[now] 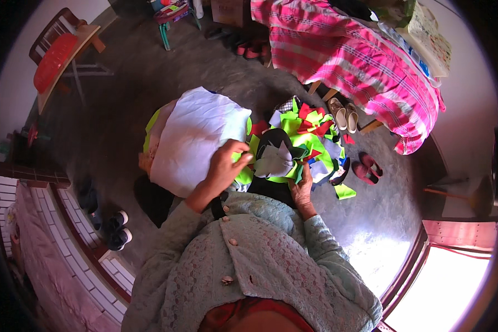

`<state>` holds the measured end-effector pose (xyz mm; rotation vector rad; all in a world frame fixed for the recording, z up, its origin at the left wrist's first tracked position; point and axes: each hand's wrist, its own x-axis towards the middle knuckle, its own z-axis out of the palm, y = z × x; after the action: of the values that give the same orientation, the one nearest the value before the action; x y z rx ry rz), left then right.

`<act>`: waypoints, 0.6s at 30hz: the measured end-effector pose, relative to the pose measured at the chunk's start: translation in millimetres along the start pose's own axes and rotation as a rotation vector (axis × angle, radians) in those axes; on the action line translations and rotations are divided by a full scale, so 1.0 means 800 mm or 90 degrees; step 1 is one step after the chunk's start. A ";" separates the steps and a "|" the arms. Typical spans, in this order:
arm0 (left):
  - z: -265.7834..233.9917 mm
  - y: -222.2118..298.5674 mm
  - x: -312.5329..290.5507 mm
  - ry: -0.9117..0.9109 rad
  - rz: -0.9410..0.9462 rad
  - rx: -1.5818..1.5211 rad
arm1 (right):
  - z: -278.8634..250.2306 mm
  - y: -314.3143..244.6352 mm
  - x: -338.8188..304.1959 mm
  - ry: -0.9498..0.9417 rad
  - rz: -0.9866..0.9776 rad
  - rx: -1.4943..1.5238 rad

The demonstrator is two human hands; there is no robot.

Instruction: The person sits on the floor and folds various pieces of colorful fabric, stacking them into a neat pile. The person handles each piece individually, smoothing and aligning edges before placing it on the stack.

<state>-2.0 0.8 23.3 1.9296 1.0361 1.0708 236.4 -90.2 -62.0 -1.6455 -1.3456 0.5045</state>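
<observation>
My left hand [223, 167] is over the right edge of a big white cloth bundle [196, 133]. Its fingers curl loosely with the thumb apart, and nothing shows between them. To the right, my right hand [301, 192] is closed on a dark green fabric scrap [299, 172]. Grey fabric scraps [274, 160] lie against it in my lap, on top of black cloth. Just beyond is a heap of fabric scraps [318, 130] in neon green, red, grey and white. The fingertips of my right hand are partly hidden by the cloth.
A bed or table under a pink checked cover [343, 50] stands at the far right, with pale shoes [343, 114] beside it. Dark red shoes [367, 168] lie right of the heap, black shoes [118, 229] at left. A red basin [55, 62] rests on a wooden table.
</observation>
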 end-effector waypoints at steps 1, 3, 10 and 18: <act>0.021 -0.001 0.006 -0.020 -0.004 -0.006 | -0.001 -0.001 0.002 0.011 -0.050 -0.028; 0.053 -0.013 0.017 -0.081 -0.024 0.010 | -0.001 -0.007 0.005 0.029 -0.117 -0.062; 0.093 -0.036 0.037 -0.112 0.154 0.022 | 0.002 -0.001 0.005 0.028 -0.162 -0.067; 0.071 -0.021 0.037 -0.192 -0.165 -0.050 | 0.001 -0.007 0.006 0.038 -0.166 -0.078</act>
<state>53.3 23.8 -4.8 1.7695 1.0211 0.6433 234.7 -85.6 -56.6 -1.5394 -1.5435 0.2217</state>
